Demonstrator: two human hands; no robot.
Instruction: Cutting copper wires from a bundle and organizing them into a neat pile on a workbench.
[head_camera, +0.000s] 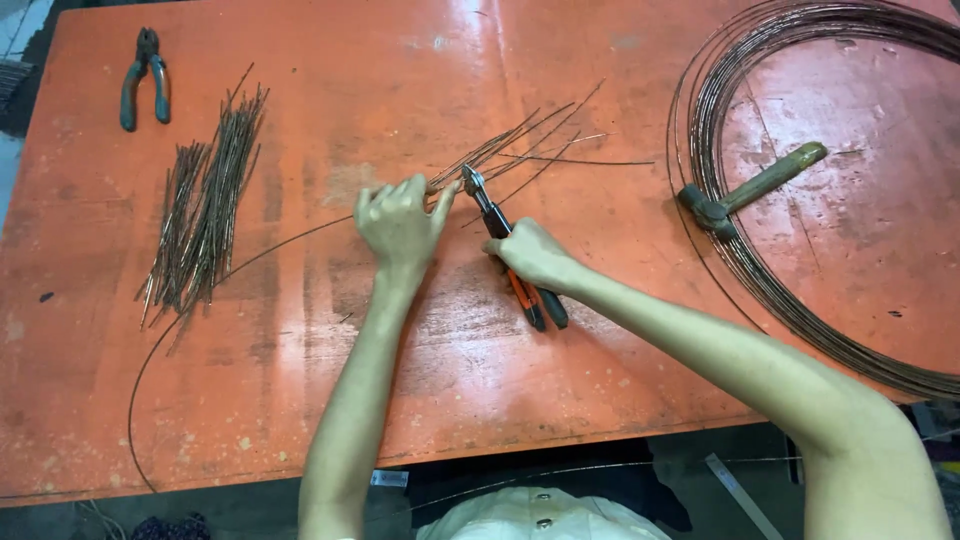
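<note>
At far left lie spare pliers (144, 78) and our pile of cut wire pieces (205, 200). Our left hand (397, 222) pinches the wire (270, 248), steadying it for the orange-handled cutters (505, 250) gripped in our right hand (530, 255). A hammer (752, 188) weights the wire coil (800, 160) at right.

The desk (420, 380) is worn orange-red. Brown wire coil (800, 300) at two o'clock; grey-handled pliers (143, 80) at ten o'clock; orange-and-black cutter (510, 255) at centre.
</note>
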